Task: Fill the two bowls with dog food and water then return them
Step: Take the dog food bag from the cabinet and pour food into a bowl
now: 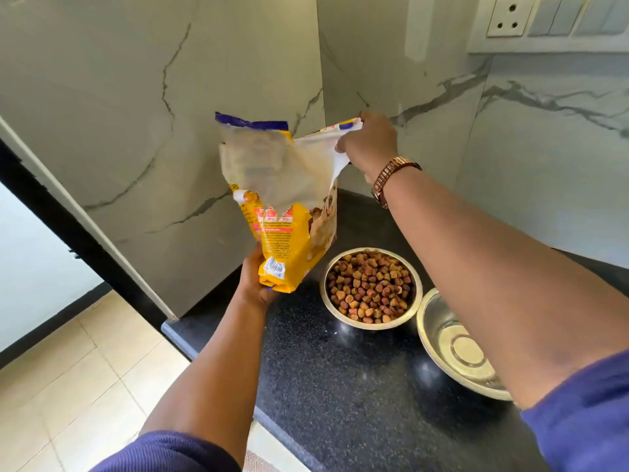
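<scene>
Holding the bag (289,233) upright above the counter (340,369): left hand (253,284) cups its base, right hand (369,141) pinches the torn top. Kibble bowl (372,287) appears full; empty bowl (456,345) sits beside it. Advise keeping the mouth up while setting down. Print illegible beyond "5%" and a barcode.

Purple sleeves (585,413) pushed up; copper-toned link watch (391,177) on right wrist.

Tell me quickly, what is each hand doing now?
Left hand: closed on the bottom of the bag.
Right hand: closed on the bag's open top edge.
</scene>
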